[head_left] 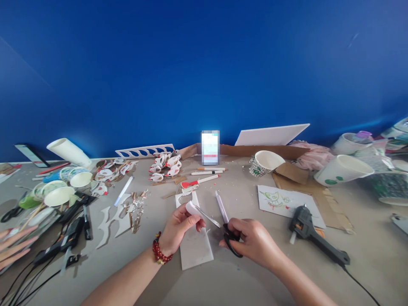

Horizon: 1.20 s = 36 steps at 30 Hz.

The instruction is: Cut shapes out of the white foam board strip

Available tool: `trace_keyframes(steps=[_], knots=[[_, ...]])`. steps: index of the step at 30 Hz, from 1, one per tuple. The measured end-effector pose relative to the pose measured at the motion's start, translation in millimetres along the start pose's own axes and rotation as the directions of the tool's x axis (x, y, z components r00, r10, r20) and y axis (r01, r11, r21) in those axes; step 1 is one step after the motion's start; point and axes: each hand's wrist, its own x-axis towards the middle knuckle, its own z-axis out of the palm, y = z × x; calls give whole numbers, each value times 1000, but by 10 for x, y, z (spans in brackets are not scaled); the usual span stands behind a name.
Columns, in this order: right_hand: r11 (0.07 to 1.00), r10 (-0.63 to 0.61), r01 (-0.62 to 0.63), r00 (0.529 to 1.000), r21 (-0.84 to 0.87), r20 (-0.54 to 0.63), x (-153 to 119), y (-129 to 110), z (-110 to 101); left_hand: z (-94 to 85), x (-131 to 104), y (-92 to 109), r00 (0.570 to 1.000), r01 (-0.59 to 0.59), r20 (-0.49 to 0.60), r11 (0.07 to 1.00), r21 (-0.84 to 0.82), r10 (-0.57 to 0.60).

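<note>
Pinched in my left hand (181,228) is a small white cut-out piece (191,208), probably foam board or card. My right hand (251,242) grips the black handles of a pair of scissors (232,239), whose blades point left and reach the piece. Below my left hand lies a white board strip (196,250) with cut-outs at its far end. A pale craft knife or pen-like tool (222,207) lies just beyond the scissors. Past it are a red-tipped marker (204,180) and more pens (208,173).
A glue gun (307,233) rests right beside a drawing (280,200). Bird-like cut-outs (165,165) and board scraps (123,221) lie left. A phone (210,148) stands against the blue wall. Paper cups (269,161) stand right. Another person's hand (15,246) shows far left, near cables.
</note>
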Motion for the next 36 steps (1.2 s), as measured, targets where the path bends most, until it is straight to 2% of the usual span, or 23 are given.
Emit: trace_keyframes(steps=[15,24,30,36], knots=[[1000,-15,14,1000,-21,-23,12,54,43,7,-13,5,1000,10,17,999,33,-11],[1000,0,0,1000,13,20,-8,6,4,7,-9,3,1000,22,21,1000,12,-23],[1000,-10,10,1000,-22,-13,1,29,24,1,-12,-8,999,13,32,999,48,-15],[995,70,-66,996,80,-52,37,57,45,21,-6,6,999,9,45,1000,3,-9]])
